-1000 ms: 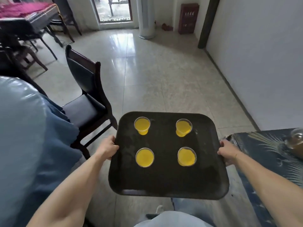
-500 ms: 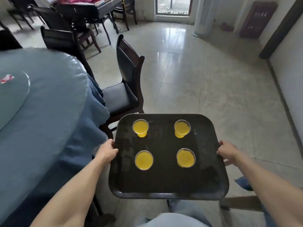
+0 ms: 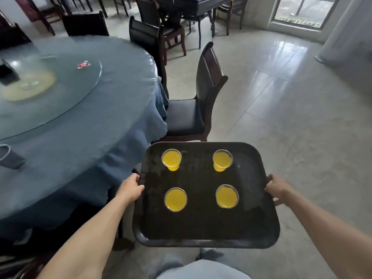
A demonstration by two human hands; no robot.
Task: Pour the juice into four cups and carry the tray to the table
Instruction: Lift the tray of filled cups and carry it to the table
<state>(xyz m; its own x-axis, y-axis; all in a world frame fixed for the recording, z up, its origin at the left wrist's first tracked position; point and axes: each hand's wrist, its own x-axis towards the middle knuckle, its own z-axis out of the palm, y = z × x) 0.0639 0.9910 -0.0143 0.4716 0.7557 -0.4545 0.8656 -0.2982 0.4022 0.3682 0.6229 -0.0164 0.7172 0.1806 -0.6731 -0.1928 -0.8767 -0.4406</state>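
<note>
Tray [image 3: 205, 222] carrying four juice cups [image 3: 171, 159] is gripped at its sides by left hand [image 3: 129, 189] and right hand [image 3: 276, 188], beside the blue desk [image 3: 84, 125].

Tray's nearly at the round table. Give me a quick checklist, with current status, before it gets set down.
1. Left hand grips the tray at its left edge: ok.
2. Right hand grips the right edge: ok.
3. All four cups upright and holding juice, far left, far right, near left, near right: ok.
4. Spilled juice on the tray: cannot tell; the surface is dark and mottled.
5. Bare cloth on the near edge of the round table for landing: ok.
6. Path: the chair stands just beyond the tray's far edge; whether the tray will pass it, cannot tell.
</note>
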